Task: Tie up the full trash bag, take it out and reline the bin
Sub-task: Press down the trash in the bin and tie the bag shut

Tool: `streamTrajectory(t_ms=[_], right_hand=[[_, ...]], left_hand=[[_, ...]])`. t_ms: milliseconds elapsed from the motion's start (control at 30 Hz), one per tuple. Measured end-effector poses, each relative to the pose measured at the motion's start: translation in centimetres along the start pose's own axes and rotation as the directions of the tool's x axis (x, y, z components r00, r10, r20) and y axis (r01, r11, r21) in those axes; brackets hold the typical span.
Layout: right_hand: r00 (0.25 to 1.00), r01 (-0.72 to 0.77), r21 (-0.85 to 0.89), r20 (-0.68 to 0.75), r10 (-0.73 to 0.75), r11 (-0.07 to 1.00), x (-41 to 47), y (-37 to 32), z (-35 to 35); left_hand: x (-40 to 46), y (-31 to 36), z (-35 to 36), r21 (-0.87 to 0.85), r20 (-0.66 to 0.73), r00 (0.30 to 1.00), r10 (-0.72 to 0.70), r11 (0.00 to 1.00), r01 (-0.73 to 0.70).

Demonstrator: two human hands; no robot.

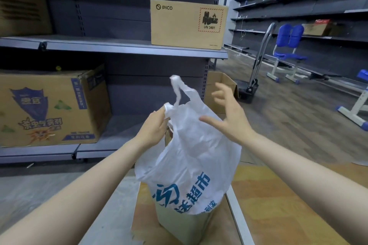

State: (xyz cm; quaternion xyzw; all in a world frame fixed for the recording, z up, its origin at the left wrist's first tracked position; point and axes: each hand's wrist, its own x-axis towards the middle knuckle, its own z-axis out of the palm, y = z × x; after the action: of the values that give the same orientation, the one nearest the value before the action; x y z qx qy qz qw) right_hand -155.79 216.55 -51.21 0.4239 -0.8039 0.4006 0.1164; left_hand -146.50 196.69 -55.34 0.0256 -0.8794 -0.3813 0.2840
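Observation:
A white plastic trash bag [191, 157] with blue printed characters hangs over a pale green bin [185, 226] on the floor. The bag's lower part sits inside or against the bin's top. My left hand [154, 125] pinches one twisted handle of the bag at its left side. The other handle loop [180, 89] sticks up free above the bag. My right hand [229, 113] hovers just right of that loop, fingers spread, holding nothing. Something brown shows inside the bag's mouth near my left hand.
Grey shelving [119, 47] stands ahead with a PICO cardboard box [187, 24] on top and a printed carton [49, 107] lower left. An open cardboard box [221, 93], a hand trolley [256, 65] and blue chairs [286, 51] stand to the right. Flattened cardboard [288, 205] covers the floor.

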Motion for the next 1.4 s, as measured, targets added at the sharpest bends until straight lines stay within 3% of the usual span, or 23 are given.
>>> streamTrajectory(t_ms=[133, 233, 333, 567, 833, 1033, 1133, 1233, 1300, 1400], right_hand=[[0.951, -0.204, -0.343, 0.154, 0.269, 0.917, -3.2, 4.4, 2.2], [0.861, -0.309, -0.383, 0.276, 0.427, 0.870, -6.2, 6.9, 4.2], [0.840, -0.264, -0.345, 0.375, 0.391, 0.901, -7.8, 7.9, 5.7], [0.831, -0.225, -0.342, 0.421, 0.363, 0.912, -7.3, 9.2, 7.2], [0.833, -0.252, -0.305, 0.415, 0.367, 0.918, -8.1, 10.2, 8.3], [0.789, -0.178, -0.415, 0.482, 0.381, 0.892, -6.5, 9.3, 5.6], [0.891, -0.181, -0.428, 0.310, 0.332, 0.886, -4.1, 7.3, 2.5], [0.973, -0.128, -0.227, 0.160, 0.166, 0.966, -1.3, 3.4, 0.9], [0.976, -0.064, -0.108, 0.201, 0.085, 0.992, 0.5, 0.7, 1.4], [0.942, -0.009, -0.082, 0.333, 0.036, 0.997, 3.0, -2.3, 3.5]], left_hand=[[0.3, 0.3, 1.1, -0.120, 0.168, 0.986, -0.020, 0.992, 0.041], [0.7, 0.2, 1.3, -0.148, 0.148, 0.988, -0.040, 0.987, 0.062], [0.7, 0.6, 1.3, -0.121, 0.142, 0.990, -0.011, 0.992, 0.029], [0.3, 0.5, 1.1, -0.157, 0.116, 0.992, -0.046, 0.985, 0.064], [0.3, 1.0, 2.0, -0.123, 0.200, 0.979, -0.049, 0.990, 0.075], [-0.2, 2.6, 2.7, -0.025, 0.198, 0.978, -0.069, 0.997, 0.075], [-0.2, 2.6, 2.3, 0.030, 0.173, 0.983, -0.058, 0.998, 0.054], [-0.4, 1.7, 1.7, 0.053, 0.167, 0.982, -0.088, 0.995, 0.080], [-0.4, 1.0, 1.3, 0.040, 0.161, 0.982, -0.095, 0.995, 0.090], [-0.6, 0.7, 0.5, 0.001, 0.086, 0.991, -0.100, 0.995, 0.100]])
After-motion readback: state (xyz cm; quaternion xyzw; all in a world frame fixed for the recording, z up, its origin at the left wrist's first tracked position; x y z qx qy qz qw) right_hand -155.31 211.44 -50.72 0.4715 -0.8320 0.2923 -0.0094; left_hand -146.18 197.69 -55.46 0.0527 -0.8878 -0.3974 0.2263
